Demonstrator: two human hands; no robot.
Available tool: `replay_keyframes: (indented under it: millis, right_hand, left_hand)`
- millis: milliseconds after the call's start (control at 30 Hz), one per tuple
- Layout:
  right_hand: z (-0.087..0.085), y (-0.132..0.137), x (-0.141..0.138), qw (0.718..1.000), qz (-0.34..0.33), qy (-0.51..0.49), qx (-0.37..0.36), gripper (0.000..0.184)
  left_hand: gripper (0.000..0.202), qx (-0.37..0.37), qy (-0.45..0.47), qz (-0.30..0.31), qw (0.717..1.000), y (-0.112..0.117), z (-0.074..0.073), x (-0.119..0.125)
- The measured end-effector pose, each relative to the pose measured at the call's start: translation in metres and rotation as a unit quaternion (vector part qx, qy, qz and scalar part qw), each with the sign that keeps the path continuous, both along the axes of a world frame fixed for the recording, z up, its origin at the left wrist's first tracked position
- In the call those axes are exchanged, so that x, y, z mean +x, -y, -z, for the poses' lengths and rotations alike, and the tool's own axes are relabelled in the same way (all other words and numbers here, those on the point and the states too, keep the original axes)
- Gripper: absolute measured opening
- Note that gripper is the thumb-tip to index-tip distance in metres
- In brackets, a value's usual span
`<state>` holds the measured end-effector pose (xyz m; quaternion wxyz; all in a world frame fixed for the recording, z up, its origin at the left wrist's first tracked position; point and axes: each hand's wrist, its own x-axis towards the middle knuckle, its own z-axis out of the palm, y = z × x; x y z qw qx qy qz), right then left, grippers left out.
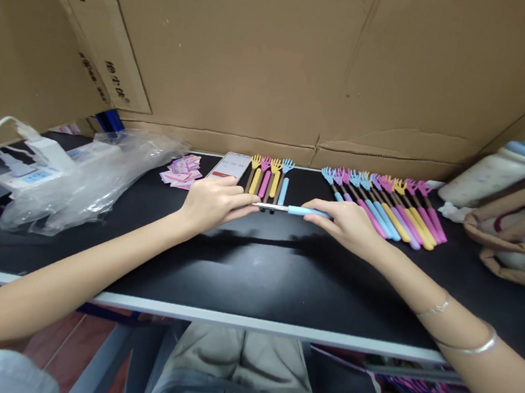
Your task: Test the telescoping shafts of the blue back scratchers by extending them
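Both my hands hold one back scratcher [296, 211] level above the black table. My right hand [342, 224] is closed on its light blue handle. My left hand [216, 202] pinches the other end, where the metal rod runs in; the fingers hide the head. Behind, a short row of back scratchers [269, 181] with yellow, pink and blue claw heads lies on the table. A larger fanned row of back scratchers [394, 213] in blue, purple, pink and yellow lies right of and behind my right hand.
A phone [230, 165] and a pile of small pink printed slips [182, 171] lie beyond my left hand. Farther left are clear plastic bags [77, 183] and a power strip [38, 172]. A bottle [495, 171] and a brown-handled bag [511, 236] stand right. Cardboard [260, 62] walls the back.
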<state>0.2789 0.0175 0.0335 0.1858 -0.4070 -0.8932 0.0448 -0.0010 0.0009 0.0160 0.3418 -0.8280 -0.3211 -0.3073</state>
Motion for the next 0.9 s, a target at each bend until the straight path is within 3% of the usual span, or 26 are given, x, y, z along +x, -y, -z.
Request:
replay_keyframes:
  millis: [100,233,333,433,533,633,900]
  right_hand:
    - [-0.002,-0.002,0.002,0.989,-0.048,-0.03,-0.137,0.042]
    - [-0.006,-0.003,0.007,0.928,-0.116,-0.047,-0.35,0.048]
    - [-0.007,-0.003,0.009,0.892,-0.129,-0.043,-0.431,0.05]
    - [-0.006,-0.002,0.007,0.903,-0.106,-0.045,-0.413,0.049]
    - [-0.005,-0.001,0.004,0.934,-0.041,-0.063,-0.349,0.045]
    - [-0.005,-0.002,0.001,0.946,0.018,-0.11,-0.304,0.04]
    - [-0.004,-0.01,0.003,0.909,0.083,-0.27,-0.306,0.034]
  left_hand:
    - [0.026,0.001,-0.012,0.002,1.0,0.001,0.001,0.001]
    - [0.026,0.015,-0.037,0.017,0.999,0.005,0.003,0.005]
    - [0.026,0.012,-0.041,0.024,0.999,0.007,0.002,0.007]
    - [0.026,-0.005,-0.039,0.016,0.999,0.007,0.001,0.007]
    - [0.027,-0.031,-0.032,-0.008,0.999,0.006,0.001,0.007]
    - [0.027,-0.072,-0.012,-0.038,0.997,0.004,0.003,0.007]
    - [0.028,-0.195,0.047,-0.103,0.974,-0.003,0.004,0.001]
